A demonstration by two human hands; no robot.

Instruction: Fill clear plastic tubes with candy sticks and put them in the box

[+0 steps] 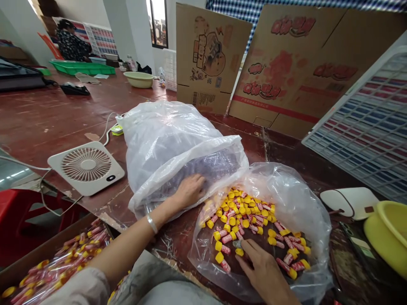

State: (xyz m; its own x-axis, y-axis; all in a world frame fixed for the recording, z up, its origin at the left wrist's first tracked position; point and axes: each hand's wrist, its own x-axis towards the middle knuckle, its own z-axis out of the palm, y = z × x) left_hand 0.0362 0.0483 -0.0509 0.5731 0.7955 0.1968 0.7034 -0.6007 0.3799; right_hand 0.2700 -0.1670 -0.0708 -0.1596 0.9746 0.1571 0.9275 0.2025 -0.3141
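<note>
My left hand [190,188], with a bracelet on the wrist, reaches into the mouth of a large white plastic bag [165,127]. Clear plastic pieces [219,163] lie inside it; the hand's fingertips are partly hidden among them. To the right, a transparent bag [286,184] is spread open around many small red-and-white tubes with yellow caps [238,207]. Over its near part, my right hand [259,264] has thumb and forefinger close around a yellow cap [239,252]. A grey covering [237,244] shows at the forefinger's tip.
A white fan [87,165] stands left of the bags. At lower left is a box of yellow-capped tubes [73,258]. Cardboard sheets [213,55] and a white rack [365,114] border the back and right. A yellow basin [388,237] sits right; a person [71,42] sits far left.
</note>
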